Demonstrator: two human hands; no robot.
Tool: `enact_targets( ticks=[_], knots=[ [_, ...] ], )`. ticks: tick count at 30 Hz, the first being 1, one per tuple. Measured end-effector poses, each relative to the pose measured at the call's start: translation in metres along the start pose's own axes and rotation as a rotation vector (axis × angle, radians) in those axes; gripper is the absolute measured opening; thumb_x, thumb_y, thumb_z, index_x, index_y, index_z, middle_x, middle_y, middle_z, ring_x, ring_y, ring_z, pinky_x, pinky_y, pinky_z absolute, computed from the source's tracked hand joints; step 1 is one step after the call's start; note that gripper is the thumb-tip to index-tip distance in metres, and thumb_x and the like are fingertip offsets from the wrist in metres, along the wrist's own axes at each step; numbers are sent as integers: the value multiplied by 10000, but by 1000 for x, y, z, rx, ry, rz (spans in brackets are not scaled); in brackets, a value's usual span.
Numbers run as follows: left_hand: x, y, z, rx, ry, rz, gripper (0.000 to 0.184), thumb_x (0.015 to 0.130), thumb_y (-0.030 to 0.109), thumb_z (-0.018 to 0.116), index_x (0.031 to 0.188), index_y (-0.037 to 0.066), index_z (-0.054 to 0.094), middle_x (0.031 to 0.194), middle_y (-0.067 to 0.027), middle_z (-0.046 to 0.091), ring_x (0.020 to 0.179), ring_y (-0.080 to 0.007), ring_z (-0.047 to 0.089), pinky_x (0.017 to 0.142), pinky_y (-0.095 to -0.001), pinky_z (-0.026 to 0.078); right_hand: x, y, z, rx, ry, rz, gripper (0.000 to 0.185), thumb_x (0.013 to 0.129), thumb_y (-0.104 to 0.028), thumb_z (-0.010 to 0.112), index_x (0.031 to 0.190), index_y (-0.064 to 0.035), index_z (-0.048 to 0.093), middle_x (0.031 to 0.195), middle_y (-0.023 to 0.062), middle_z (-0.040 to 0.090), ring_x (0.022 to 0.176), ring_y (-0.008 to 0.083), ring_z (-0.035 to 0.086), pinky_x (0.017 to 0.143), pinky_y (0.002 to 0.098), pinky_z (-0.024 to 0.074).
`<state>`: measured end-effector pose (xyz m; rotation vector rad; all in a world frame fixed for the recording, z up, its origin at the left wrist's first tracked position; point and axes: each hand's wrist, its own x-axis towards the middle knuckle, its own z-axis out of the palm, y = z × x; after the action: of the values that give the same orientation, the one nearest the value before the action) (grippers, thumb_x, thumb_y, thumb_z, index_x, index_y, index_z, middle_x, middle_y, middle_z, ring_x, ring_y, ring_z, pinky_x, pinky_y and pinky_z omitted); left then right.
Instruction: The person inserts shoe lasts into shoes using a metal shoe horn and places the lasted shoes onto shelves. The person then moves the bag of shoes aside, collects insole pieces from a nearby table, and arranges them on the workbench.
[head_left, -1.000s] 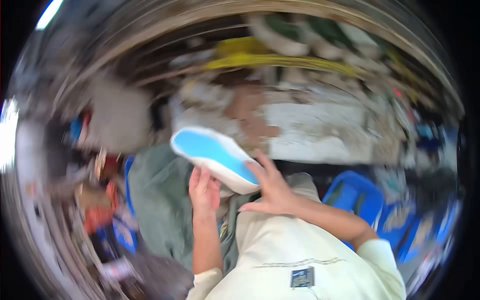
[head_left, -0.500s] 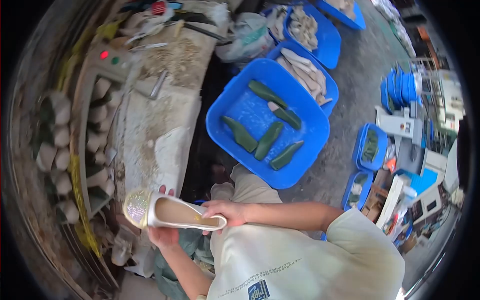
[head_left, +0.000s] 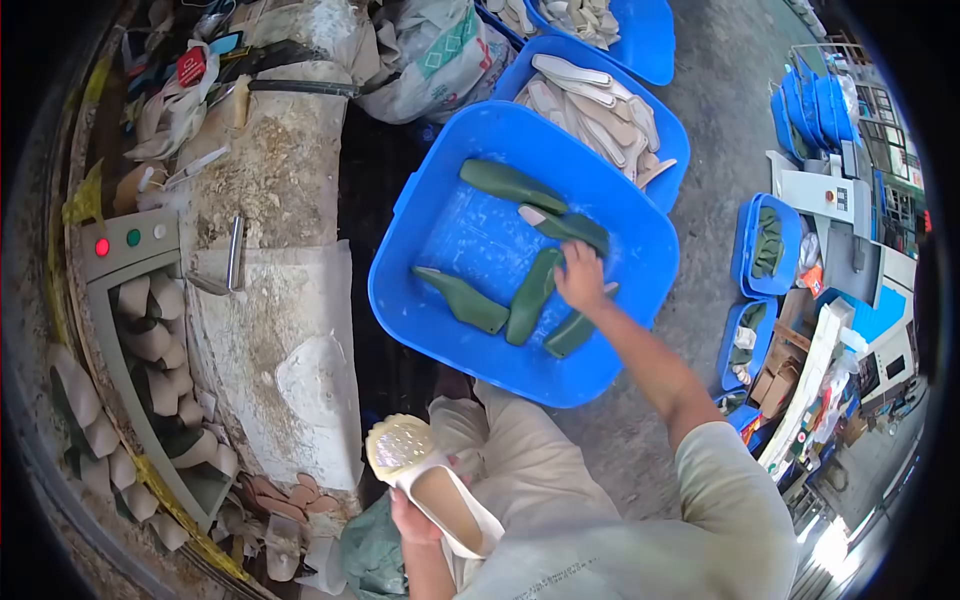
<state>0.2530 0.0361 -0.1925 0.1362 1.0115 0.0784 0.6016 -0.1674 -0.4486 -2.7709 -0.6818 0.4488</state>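
A white flat shoe with a glittery toe lies in my left hand, whose fingers wrap round its side near my lap. My right hand reaches into a large blue tub. Its fingers are at the upper end of a green shoe last, and how they close on it is not clear. Other green lasts lie around it on the tub floor, among them one at the back and one at the left.
Behind the tub, a second blue tub holds pale shoe parts. A worn, crusted bench runs along the left, beside a control panel with a red light and a rack of pale uppers. Stacked blue tubs and machines stand at the right.
My right hand has let go of the shoe and moved out into the blue tub. The shoe, in my left hand, now sits lower and more tilted. The view has shifted.
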Motion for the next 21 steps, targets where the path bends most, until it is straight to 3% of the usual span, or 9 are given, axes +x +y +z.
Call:
enact_targets(
  ticks=[5,7,9,10,11,12,15,18,21],
  knots=[
    [27,-1,-8,-159,-152,0,994,761,726,556,1414,20,303,1264,-262,506,1020,-395,608,828,-472,538,114,16,50,18,12,211,533,781,-254,664,1251,-61,504,1296,166,513,1189,348,492,954,496,410],
    [34,9,-6,-195,-88,99,1124,684,886,395,1383,7,352,1213,-256,540,959,-352,627,778,-437,549,137,43,77,364,-92,95,550,781,-329,681,1237,-58,533,1248,192,559,1167,352,527,979,455,410],
    [21,29,3,-281,109,168,1230,604,967,301,1366,6,388,1146,-251,581,882,-349,640,731,-424,554,139,26,69,326,-167,31,539,779,-386,698,1184,-56,566,1120,211,619,1043,364,593,898,448,461],
    [24,41,-2,-344,50,172,1220,606,960,328,1362,5,396,1140,-255,584,852,-358,643,722,-438,552,153,54,94,401,-268,171,538,775,-407,710,1155,-49,579,1093,213,629,1022,362,602,884,427,470],
    [24,51,-6,-418,-59,174,1186,636,938,346,1359,-1,395,1124,-259,585,875,-361,639,736,-451,553,147,25,62,575,-227,128,467,793,-265,743,1153,-10,588,1059,158,644,953,214,609,846,340,484],
    [17,57,-11,-450,-218,264,1137,678,901,378,1367,-5,378,1151,-262,563,914,-376,632,774,-472,551,142,16,70,258,-55,165,513,791,-213,743,1229,-9,572,1098,151,646,973,195,613,853,313,478],
    [8,78,-12,-540,-431,309,1037,755,810,447,1406,13,329,1283,-273,476,1052,-433,575,886,-498,509,141,17,45,467,-270,283,545,781,-228,737,1255,-16,573,1126,134,659,1032,231,616,896,332,459],
    [-7,88,-16,-372,-333,440,972,801,747,468,1463,65,267,1422,-272,367,1231,-473,448,1035,-543,376,121,2,0,542,-336,203,448,821,-181,702,1202,31,596,1082,118,665,967,183,612,864,297,462],
    [-32,110,-10,-236,-342,542,877,848,626,522,1469,65,259,1434,-259,360,1277,-494,382,1058,-555,337,78,-46,-92,658,-647,140,432,859,-227,671,1193,37,594,1081,99,656,968,142,596,842,273,463]
  ],
)
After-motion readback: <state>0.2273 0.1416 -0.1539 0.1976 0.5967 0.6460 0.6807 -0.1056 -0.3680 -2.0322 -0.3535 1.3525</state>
